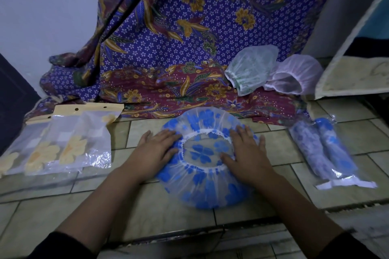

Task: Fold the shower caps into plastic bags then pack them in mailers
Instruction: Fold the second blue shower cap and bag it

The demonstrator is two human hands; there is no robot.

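Blue-flowered shower cap point(202, 189), opening upward, lies on the tiled floor point(147, 212) under the left hand point(156, 149) and right hand point(246, 153), whose straight, slightly spread fingers press its rim flat; flattening appears in hand, with folding to fit a plastic bag point(63, 132) likely next.

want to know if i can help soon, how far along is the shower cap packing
Done: two rolled blue caps sit in plastic bags on the right. In hand: the left hand and right hand press a blue flowered cap flat on the tiles, not yet folded. Left: a green cap and a white cap wait by the cloth, flat plastic bags lie on the left, and no mailers show.
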